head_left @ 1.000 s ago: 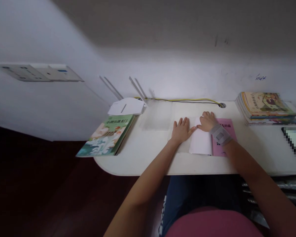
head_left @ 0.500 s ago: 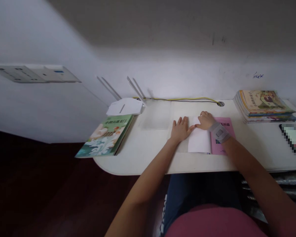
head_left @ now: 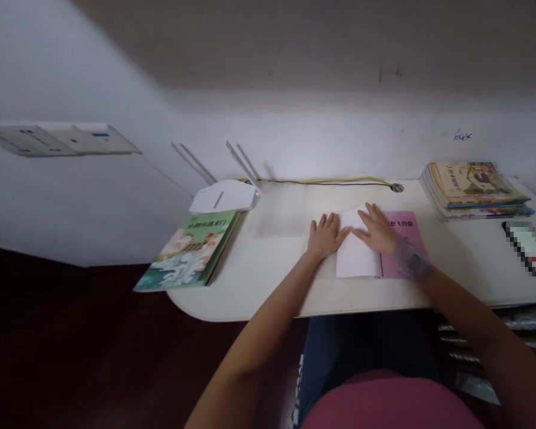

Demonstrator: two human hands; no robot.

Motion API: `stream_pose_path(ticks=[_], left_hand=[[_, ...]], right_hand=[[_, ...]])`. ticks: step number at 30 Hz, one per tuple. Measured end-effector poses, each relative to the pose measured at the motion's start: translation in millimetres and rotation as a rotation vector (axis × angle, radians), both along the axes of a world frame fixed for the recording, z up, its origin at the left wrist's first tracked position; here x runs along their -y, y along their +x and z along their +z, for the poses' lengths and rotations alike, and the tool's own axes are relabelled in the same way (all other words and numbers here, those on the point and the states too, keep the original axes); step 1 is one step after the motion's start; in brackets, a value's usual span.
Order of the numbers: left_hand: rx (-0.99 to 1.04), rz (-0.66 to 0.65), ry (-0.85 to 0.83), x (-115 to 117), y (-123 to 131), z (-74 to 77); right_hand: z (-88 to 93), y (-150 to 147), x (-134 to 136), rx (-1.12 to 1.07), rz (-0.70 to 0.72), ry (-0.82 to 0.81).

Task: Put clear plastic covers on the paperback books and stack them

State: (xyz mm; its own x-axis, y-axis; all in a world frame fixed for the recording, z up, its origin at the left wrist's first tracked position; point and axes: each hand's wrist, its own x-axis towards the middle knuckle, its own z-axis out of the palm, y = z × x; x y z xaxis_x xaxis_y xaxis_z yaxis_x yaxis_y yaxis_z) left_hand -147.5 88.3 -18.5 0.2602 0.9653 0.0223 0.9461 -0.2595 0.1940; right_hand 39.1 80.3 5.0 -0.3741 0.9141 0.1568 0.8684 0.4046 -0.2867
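Note:
A pink book [head_left: 403, 238] lies on the white desk [head_left: 268, 286], with a white sheet or flap [head_left: 358, 257] along its left side. My left hand [head_left: 324, 237] rests with fingers spread at the sheet's left edge, over what looks like clear film. Its thumb reaches onto the white sheet. My right hand [head_left: 377, 229] lies across the seam between sheet and pink cover, fingers stretched out and apart, holding nothing. Farther left, a translucent plastic sheet [head_left: 280, 208] lies flat.
At left are a green picture book [head_left: 187, 250] and a white router [head_left: 224, 196] with antennas. A stack of books [head_left: 476, 187] and a pixelated phone [head_left: 529, 245] are at right. A yellow cable [head_left: 321, 179] runs along the wall into a desk hole [head_left: 396, 187].
My right hand has opened from a curled shape and slid slightly down and right over the sheet. My left hand has stayed almost in place. The camera view shifted slightly.

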Motion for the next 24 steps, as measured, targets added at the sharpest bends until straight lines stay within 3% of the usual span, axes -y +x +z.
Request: stream_pose_path(ticks=[3, 6, 14, 24], left_hand=[[0.021, 0.026, -0.030, 11, -1, -0.3], [0.057, 0.030, -0.008, 26, -7, -2.2], [-0.081, 0.065, 0.075, 50, -37, -8.4], [-0.114, 0.056, 0.120, 49, -36, -12.5]], right_hand=[[-15.6, 19, 31, -0.051, 0.098, -0.023], [-26.3, 28, 46, -0.058, 0.127, -0.061], [-23.5, 24, 47, 0.020, 0.166, -0.053], [-21.1, 21, 49, 0.023, 0.222, -0.051]])
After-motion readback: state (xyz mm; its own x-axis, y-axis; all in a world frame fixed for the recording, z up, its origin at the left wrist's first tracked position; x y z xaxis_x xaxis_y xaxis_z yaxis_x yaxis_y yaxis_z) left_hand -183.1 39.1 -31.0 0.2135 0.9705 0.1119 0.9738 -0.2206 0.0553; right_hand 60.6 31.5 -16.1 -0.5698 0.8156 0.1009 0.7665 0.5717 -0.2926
